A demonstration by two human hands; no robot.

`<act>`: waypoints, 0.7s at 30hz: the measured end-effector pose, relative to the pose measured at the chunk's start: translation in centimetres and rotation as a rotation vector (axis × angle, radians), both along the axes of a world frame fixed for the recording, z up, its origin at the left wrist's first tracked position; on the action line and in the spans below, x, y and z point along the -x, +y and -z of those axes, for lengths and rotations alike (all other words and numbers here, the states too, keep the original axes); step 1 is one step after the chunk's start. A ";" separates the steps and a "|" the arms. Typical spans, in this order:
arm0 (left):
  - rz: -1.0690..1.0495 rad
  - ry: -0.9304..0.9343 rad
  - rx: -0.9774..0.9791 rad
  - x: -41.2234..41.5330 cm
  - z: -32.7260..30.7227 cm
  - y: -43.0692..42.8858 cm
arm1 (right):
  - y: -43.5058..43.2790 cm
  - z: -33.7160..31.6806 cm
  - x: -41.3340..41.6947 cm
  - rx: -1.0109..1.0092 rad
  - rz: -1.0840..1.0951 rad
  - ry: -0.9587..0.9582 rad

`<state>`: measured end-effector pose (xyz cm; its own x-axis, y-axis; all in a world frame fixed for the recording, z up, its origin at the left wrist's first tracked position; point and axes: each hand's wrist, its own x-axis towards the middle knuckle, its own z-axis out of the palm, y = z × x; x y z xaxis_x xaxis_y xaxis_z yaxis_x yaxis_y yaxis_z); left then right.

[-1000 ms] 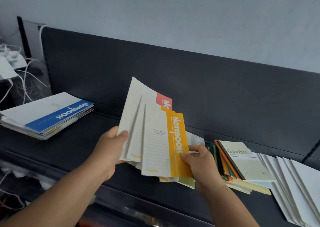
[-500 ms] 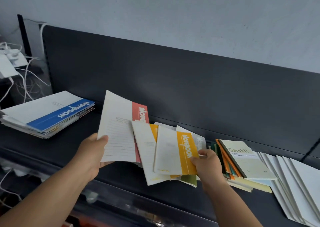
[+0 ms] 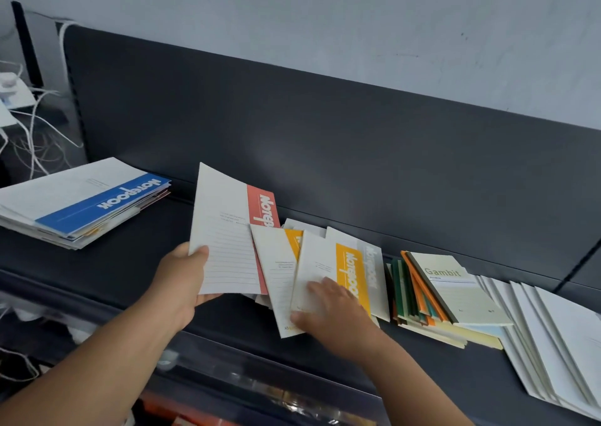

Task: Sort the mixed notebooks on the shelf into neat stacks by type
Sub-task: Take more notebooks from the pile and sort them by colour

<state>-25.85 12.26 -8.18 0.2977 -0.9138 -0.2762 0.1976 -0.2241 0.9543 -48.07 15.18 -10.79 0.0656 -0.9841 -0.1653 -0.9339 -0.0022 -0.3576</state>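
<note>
Closest in, the left hand (image 3: 180, 282) pinches the red-spined notebook (image 3: 224, 230) at its lower corner. The thumb (image 3: 200, 251) is on the cover, the fingers are tucked beneath, and the book is tipped up off the shelf (image 3: 130, 263). The right hand (image 3: 335, 315) lies flat, its fingers (image 3: 320, 287) spread and pressing on a yellow-spined notebook (image 3: 325, 269).

Under those fingers is a loose fan. A second yellow-spined notebook (image 3: 276, 272) pokes out toward the left thumb, and a grey-spined notebook (image 3: 370, 269) sits just past the right fingertips. All are thin soft-covers in matte card with printed ruled lines, and they look bendy.

I'd call it roughly mid-job, because this fan mixes colours. Just outside the right hand, the Gambit stack (image 3: 455, 292) is thicker, with staggered green and orange spines. Further out that way, the white booklets (image 3: 553, 344) lie splayed and unsquared. Well beyond the left thumb, the blue-topped stack (image 3: 81, 204) is gathered, though its edges are ragged. Behind everything stands the dark matte back panel (image 3: 292, 132).
</note>
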 end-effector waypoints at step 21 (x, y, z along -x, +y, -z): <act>-0.208 -0.062 0.375 2.5 -4.0 0.4 | 0.4 -4.2 3.1 0.195 0.202 -0.762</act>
<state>-28.32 12.67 -4.22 0.4920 -0.8661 0.0880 0.1413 0.1792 0.9736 -51.18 15.55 -6.64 -0.0911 -0.9954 0.0283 -0.4227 0.0129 -0.9062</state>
